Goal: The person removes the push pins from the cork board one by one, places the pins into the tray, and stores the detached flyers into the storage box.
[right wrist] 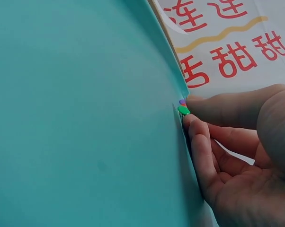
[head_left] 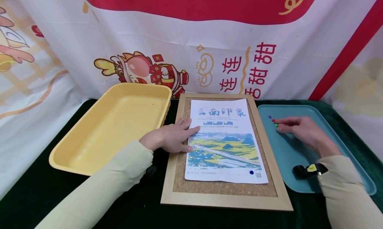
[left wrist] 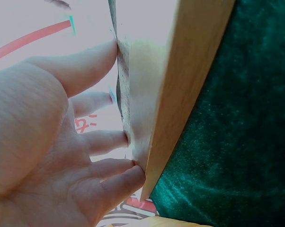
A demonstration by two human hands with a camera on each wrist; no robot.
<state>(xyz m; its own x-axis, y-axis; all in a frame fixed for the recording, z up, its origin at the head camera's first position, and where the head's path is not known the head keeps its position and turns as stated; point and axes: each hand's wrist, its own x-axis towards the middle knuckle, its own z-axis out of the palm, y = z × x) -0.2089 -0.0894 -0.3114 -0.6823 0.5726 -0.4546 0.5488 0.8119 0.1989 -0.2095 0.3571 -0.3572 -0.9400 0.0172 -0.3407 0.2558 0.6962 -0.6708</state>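
Observation:
My left hand (head_left: pixel 175 135) lies with spread fingers across the left edge of a printed poster (head_left: pixel 219 172) and the wooden frame of a cork board (head_left: pixel 181 188). In the left wrist view its fingertips (left wrist: pixel 138 177) reach the frame's rim. A dark blue thumbtack (head_left: pixel 251 172) sits at the poster's lower right. Over the blue tray (head_left: pixel 287 169), my right hand (head_left: pixel 308 132) pinches a green thumbtack (right wrist: pixel 183 110) between thumb and index finger. A red thumbtack (head_left: pixel 273 120) and a purple thumbtack (head_left: pixel 270 116) are right beside those fingertips.
A deep yellow tray (head_left: pixel 110 129) stands left of the board. Dark green cloth (head_left: pixel 134 205) covers the table. A printed white and red curtain (head_left: pixel 149 32) hangs behind. A black wrist strap (head_left: pixel 309 170) is on the right forearm.

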